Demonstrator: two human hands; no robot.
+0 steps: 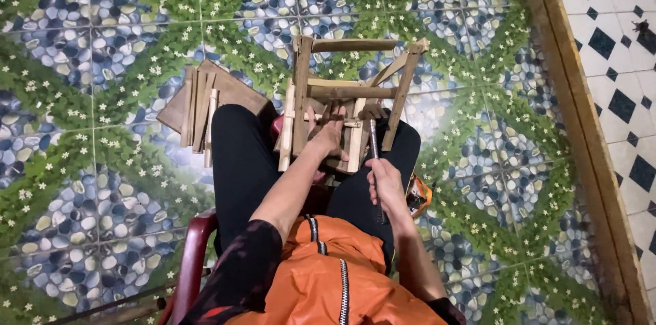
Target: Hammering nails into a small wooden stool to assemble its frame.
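A small wooden frame of sticks and slats [355,86], shaped like a little chair, rests on my knees. My left hand [328,130] presses on its lower slats, fingers spread over the wood. My right hand [384,185] grips the handle of a hammer [373,135] whose head sits against the frame's lower crossbar. I sit on a dark red plastic chair [195,256], in black trousers and an orange jacket.
A flat wooden board with several loose slats on it [201,103] lies on the floor by my left knee. The floor is tiled with a pebble-and-flower pattern. A wooden threshold [581,127] runs along the right, with black-and-white tiles beyond. An orange-and-black object [418,195] lies by my right thigh.
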